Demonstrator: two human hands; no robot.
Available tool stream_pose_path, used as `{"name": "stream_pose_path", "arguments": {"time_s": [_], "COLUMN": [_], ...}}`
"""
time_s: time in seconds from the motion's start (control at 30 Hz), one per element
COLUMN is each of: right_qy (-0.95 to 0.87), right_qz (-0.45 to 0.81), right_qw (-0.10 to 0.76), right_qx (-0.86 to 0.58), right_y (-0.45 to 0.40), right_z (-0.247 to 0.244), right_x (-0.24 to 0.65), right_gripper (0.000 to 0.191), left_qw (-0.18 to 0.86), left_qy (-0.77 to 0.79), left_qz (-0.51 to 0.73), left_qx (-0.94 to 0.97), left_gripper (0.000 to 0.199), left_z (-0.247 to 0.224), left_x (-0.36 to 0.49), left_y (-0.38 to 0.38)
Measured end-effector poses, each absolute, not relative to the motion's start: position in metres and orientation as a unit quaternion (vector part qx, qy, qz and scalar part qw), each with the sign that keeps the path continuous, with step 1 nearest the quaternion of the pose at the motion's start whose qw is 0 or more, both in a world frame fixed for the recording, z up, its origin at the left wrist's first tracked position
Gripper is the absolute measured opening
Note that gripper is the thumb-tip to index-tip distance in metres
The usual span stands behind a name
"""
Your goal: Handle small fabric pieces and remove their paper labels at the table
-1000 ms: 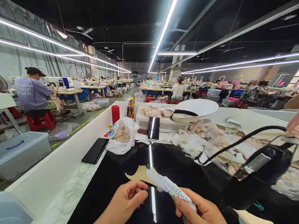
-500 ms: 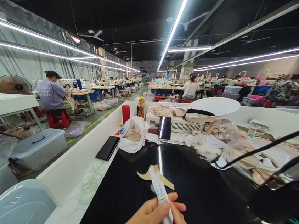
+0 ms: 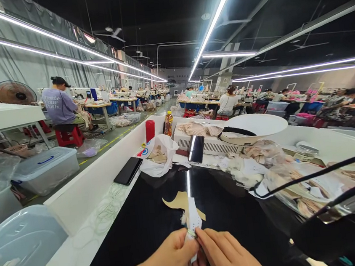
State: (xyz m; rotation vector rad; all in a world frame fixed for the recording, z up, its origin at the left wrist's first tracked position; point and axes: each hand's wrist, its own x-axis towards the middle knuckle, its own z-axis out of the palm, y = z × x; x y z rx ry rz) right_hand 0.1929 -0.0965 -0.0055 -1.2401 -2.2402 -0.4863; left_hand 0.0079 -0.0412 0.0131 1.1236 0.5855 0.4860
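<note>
Your left hand (image 3: 174,256) and right hand (image 3: 230,254) both pinch the white bundle (image 3: 193,216); bare black surface (image 3: 137,234) reaches its left edge.

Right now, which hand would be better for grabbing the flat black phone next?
Left, I think. The black phone lies off to the left, nearer the left hand; the right hand would have to cross over. The left hand must first let go of the white paper.

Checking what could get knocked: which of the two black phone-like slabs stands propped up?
The slab leaning on the vented white box; the other slab lies flat, left of the white bag.
</note>
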Motion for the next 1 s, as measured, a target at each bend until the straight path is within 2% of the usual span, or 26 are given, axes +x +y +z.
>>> {"name": "stream_pose_path", "arguments": {"time_s": [0.1, 0.17, 0.27, 0.4, 0.53, 0.6, 0.7, 0.77, 0.83, 1.0], "right_qy": [-0.854, -0.847, -0.822, -0.786, -0.775, -0.77, -0.699, -0.615, -0.546, -0.476], "right_qz": [-0.249, -0.281, -0.298, -0.221, -0.161, -0.091, 0.125, 0.294, 0.411, 0.497], "right_qw": [0.19, 0.184, 0.247, 0.341, 0.378, 0.399, 0.446, 0.461, 0.462, 0.461], "right_qx": [-0.416, -0.411, -0.419, -0.466, -0.48, -0.49, -0.545, -0.568, -0.565, -0.56], "right_y": [-0.093, -0.092, -0.092, -0.092, -0.095, -0.097, -0.1, -0.1, -0.1, -0.098], "right_z": [-0.021, -0.028, -0.027, -0.01, 0.0, -0.001, -0.002, -0.003, -0.002, 0.0], "right_x": [0.201, 0.202, 0.194, 0.181, 0.181, 0.182, 0.181, 0.18, 0.18, 0.187], "right_gripper": [0.04, 0.039, 0.032, 0.023, 0.022, 0.019, 0.016, 0.028, 0.042, 0.057], "left_qw": [0.78, 0.783, 0.787, 0.791, 0.801, 0.808, 0.814, 0.816, 0.82, 0.842], "left_qy": [0.275, 0.278, 0.283, 0.296, 0.305, 0.3, 0.295, 0.292, 0.288, 0.279], "left_qz": [0.218, 0.207, 0.189, 0.168, 0.145, 0.137, 0.127, 0.124, 0.122, 0.117], "left_qx": [0.518, 0.516, 0.515, 0.508, 0.494, 0.488, 0.483, 0.483, 0.479, 0.447], "left_gripper": [0.06, 0.057, 0.055, 0.045, 0.031, 0.031, 0.034, 0.034, 0.038, 0.048], "left_z": [0.014, 0.015, 0.017, 0.02, 0.024, 0.026, 0.028, 0.03, 0.031, 0.03], "left_x": [0.006, 0.004, 0.001, -0.003, -0.004, -0.005, -0.005, -0.006, -0.007, -0.008], "left_y": [-0.04, -0.039, -0.038, -0.036, -0.034, -0.033, -0.033, -0.034, -0.034, -0.032]}}
